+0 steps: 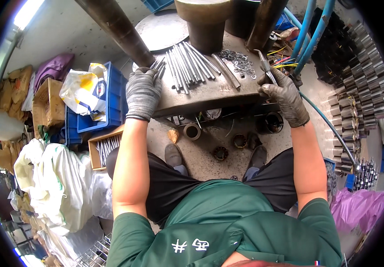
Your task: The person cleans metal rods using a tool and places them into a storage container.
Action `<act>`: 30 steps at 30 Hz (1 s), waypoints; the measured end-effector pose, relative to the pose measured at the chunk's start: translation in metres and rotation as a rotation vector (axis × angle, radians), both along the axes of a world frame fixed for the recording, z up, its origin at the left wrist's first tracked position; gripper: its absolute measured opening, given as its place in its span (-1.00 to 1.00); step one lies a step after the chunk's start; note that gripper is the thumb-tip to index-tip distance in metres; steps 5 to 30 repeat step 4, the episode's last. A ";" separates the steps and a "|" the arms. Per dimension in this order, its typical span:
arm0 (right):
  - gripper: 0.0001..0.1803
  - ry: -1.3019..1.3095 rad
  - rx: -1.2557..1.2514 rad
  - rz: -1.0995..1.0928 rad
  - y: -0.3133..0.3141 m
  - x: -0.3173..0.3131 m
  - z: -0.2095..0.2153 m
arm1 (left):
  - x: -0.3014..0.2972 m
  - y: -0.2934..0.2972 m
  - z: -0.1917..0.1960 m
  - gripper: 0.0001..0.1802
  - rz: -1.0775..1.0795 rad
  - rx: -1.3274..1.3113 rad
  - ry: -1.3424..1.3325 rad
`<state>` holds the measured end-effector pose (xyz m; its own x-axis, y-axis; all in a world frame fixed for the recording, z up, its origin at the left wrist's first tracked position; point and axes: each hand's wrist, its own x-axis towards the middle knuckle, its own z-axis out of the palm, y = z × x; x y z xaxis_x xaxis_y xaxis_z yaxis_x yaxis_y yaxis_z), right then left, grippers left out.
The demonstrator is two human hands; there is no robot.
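Note:
My left hand (143,92), in a grey knitted glove, is closed at the left edge of the metal work table (174,101). Short ends of thin metal rods (160,66) stick out past its curled fingers. Just right of it, a spread of bright metal rods (185,66) lies on the table. In a dark, stained glove, my right hand (286,95) grips an air blow gun (266,67) with a thin bent nozzle pointing away from me. Beside the nozzle lies a pile of small metal rings or links (238,62); a thicker bar (226,71) separates it from the rods.
Thick metal columns (116,29) and a round block (205,26) rise behind the table. Blue crates (115,98) and a box of rods (95,153) stand at left. Stacked metal cylinders (356,89) fill the right. A hose (330,127) hangs beside my right arm.

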<state>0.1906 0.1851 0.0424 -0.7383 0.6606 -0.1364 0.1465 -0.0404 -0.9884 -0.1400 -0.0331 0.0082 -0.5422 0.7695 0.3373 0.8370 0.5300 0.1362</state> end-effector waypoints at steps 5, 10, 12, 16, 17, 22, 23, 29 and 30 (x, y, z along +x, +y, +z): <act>-0.48 0.027 0.179 -0.061 0.025 0.005 -0.033 | 0.023 0.002 0.005 -0.51 -0.108 -0.151 -0.081; -0.48 0.027 0.179 -0.061 0.025 0.005 -0.033 | 0.023 0.002 0.005 -0.51 -0.108 -0.151 -0.081; -0.48 0.027 0.179 -0.061 0.025 0.005 -0.033 | 0.023 0.002 0.005 -0.51 -0.108 -0.151 -0.081; -0.48 0.027 0.179 -0.061 0.025 0.005 -0.033 | 0.023 0.002 0.005 -0.51 -0.108 -0.151 -0.081; -0.48 0.027 0.179 -0.061 0.025 0.005 -0.033 | 0.023 0.002 0.005 -0.51 -0.108 -0.151 -0.081; -0.48 0.027 0.179 -0.061 0.025 0.005 -0.033 | 0.023 0.002 0.005 -0.51 -0.108 -0.151 -0.081; -0.48 0.027 0.179 -0.061 0.025 0.005 -0.033 | 0.023 0.002 0.005 -0.51 -0.108 -0.151 -0.081; -0.48 0.027 0.179 -0.061 0.025 0.005 -0.033 | 0.023 0.002 0.005 -0.51 -0.108 -0.151 -0.081; -0.48 0.027 0.179 -0.061 0.025 0.005 -0.033 | 0.023 0.002 0.005 -0.51 -0.108 -0.151 -0.081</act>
